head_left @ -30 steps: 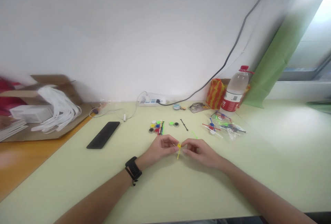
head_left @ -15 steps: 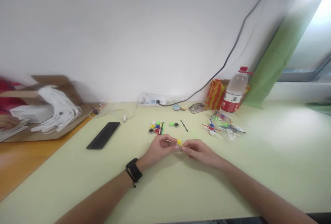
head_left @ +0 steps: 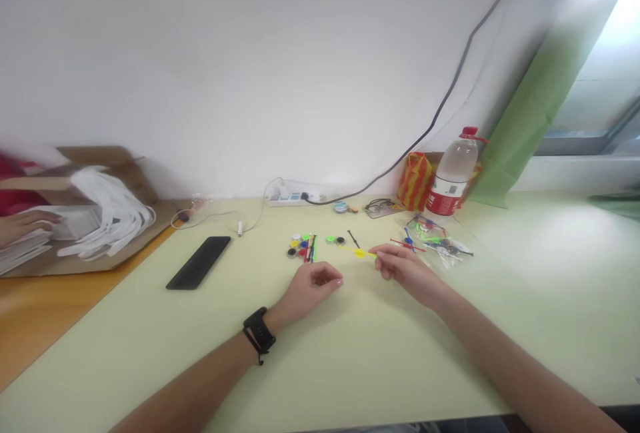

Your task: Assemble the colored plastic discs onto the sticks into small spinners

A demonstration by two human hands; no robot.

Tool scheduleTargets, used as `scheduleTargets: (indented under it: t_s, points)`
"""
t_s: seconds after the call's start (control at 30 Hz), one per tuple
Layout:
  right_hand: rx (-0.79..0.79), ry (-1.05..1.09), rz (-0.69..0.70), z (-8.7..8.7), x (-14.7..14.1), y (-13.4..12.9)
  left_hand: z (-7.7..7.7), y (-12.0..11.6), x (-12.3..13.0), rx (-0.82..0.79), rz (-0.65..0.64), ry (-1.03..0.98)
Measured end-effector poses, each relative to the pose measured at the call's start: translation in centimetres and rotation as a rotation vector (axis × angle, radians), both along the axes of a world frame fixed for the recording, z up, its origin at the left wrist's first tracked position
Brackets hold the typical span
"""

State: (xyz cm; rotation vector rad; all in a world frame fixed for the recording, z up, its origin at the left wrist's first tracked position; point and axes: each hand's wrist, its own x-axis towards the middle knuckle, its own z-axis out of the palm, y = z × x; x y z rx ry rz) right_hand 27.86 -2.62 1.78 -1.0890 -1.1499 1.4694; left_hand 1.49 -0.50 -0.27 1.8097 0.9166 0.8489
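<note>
My right hand (head_left: 403, 270) pinches one end of a thin yellow plastic strip with a round middle (head_left: 360, 253), held over the table and pointing left. My left hand (head_left: 317, 284), with a black watch (head_left: 259, 330) on the wrist, is curled with thumb and index finger together; I see nothing in it. Beyond it are several small round coloured pieces (head_left: 296, 245) beside a bundle of thin coloured strips (head_left: 311, 248). A green and a black round piece (head_left: 341, 241) sit further right, with a black strip (head_left: 353, 239) close to the yellow one.
A clear bag with coloured strips (head_left: 445, 246) lies on the right, before a large bottle (head_left: 453, 176). On the left are a black phone (head_left: 199, 263) and a cardboard box (head_left: 107, 146) with white straps. Another person's hand (head_left: 30, 225) is at far left. A power strip (head_left: 294, 196) lies against the wall.
My hands have come apart. My right hand has moved right and away from me with the yellow strip; my left hand stays nearly in place. The other person's hand at far left has shifted.
</note>
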Motion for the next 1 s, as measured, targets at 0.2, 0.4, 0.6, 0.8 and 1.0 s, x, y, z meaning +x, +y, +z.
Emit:
scheduleTargets:
  t_s: [0.2, 0.4, 0.6, 0.8, 1.0]
  points:
    - [0.111, -0.147, -0.162, -0.8, 2.5, 1.5, 0.1, -0.1, 0.1, 0.007, -0.001, 0.013]
    - [0.296, -0.779, -0.237, -2.1, 3.2, 2.3, 0.4, -0.4, 0.1, -0.003, -0.003, 0.015]
    - [0.383, -1.169, -0.116, -1.8, 2.4, 1.5, 0.5, -0.5, 0.1, -0.003, -0.002, 0.018]
    - [0.375, -1.235, -0.023, -1.7, 1.9, 0.8, 0.6, -0.6, 0.2, 0.005, -0.008, 0.031]
    - [0.452, -1.167, 0.1, -1.6, 1.5, 0.5, 0.6, -0.7, 0.1, 0.015, -0.012, 0.06]
